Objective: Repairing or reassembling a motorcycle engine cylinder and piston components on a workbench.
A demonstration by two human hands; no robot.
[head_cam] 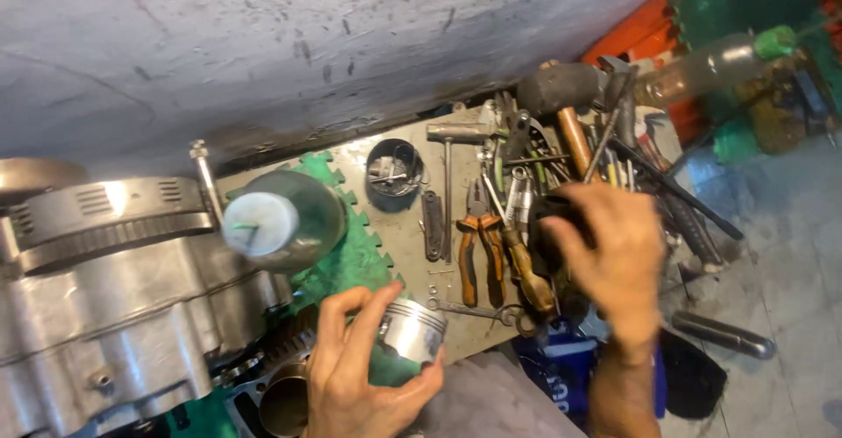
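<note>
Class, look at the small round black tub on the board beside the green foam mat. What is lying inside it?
Inside the black tub lie a few small metal parts, seemingly bolts or fittings. Their exact kind is too small to tell, and anything beneath them stays hidden.

A cramped, grimy workshop corner seen from above.
A scuffed grey concrete wall (pixel 289 35) fills the upper part of the view, streaked with dark marks. At right lies a pale tiled floor (pixel 781 263), catching dull light. A green foam mat (pixel 351 258) with toothed edges sits under a flat grey board (pixel 403 236).
</note>
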